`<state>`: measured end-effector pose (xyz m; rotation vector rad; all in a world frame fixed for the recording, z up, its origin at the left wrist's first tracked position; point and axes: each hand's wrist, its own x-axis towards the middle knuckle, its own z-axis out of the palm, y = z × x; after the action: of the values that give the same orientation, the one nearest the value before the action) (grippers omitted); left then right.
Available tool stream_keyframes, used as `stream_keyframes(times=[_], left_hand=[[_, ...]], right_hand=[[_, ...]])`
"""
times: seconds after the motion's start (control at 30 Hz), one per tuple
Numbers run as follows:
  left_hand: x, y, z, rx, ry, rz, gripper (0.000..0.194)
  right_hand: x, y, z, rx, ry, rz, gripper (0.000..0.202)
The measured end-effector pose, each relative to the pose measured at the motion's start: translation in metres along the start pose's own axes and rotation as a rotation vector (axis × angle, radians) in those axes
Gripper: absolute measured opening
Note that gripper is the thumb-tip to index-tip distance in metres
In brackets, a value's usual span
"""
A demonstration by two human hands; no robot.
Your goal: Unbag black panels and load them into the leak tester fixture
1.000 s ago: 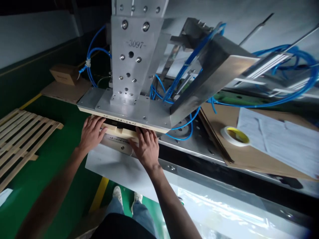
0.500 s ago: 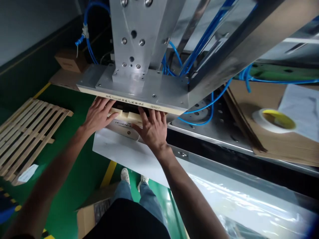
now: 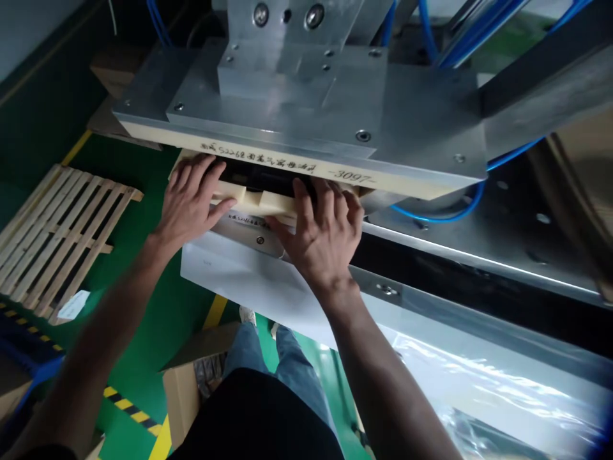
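Observation:
A black part (image 3: pixel 261 177) lies in a cream block fixture (image 3: pixel 251 203) beneath the raised press head (image 3: pixel 297 128), whose cream lower edge carries handwriting and "-3097-". My left hand (image 3: pixel 194 198) rests over the fixture's left end, fingers apart, its fingertips at the black part and its thumb on the front of the cream block. Over the right end, my right hand (image 3: pixel 323 227) has bent, parted fingers touching the black part. Its thumb lies against the fixture's front edge. Shadow under the press head hides much of the black part.
A white sheet (image 3: pixel 225 271) covers the machine's front edge. Blue air hoses (image 3: pixel 440 214) run at the right. On the green floor stand a wooden pallet (image 3: pixel 62 236) at left and an open cardboard box (image 3: pixel 184 390) near my legs.
My view has come closer to the press, so head, fixture and hands look larger. Both hands stay at the fixture; the right hand's fingers look more bent.

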<state>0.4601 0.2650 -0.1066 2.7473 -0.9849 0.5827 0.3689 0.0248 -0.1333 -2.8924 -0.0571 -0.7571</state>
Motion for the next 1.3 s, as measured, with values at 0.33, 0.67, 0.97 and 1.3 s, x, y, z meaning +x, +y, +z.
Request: stream_keyframes(times=[0.33,0.67,0.97,1.3], left_hand=[[-0.054,0.021,0.003,-0.125,0.282,-0.04,0.062],[-0.213,0.277,0.061,-0.379,0.115,0.191,0.046],[-0.218,0.382,0.073,-0.18,0.091,0.002,0.076],[-0.22,0.42,0.068,-0.132,0.15,-0.329,0.06]], right_hand=[[-0.056,-0.017,-0.016,0.159,0.139,0.015,0.062],[-0.284,0.011,-0.118,0.586,0.062,-0.128,0.038],[-0.442,0.248,-0.194,-0.23,0.366,0.632,0.037],[-0.534,0.468,-0.244,-0.262,0.496,1.067,0.058]])
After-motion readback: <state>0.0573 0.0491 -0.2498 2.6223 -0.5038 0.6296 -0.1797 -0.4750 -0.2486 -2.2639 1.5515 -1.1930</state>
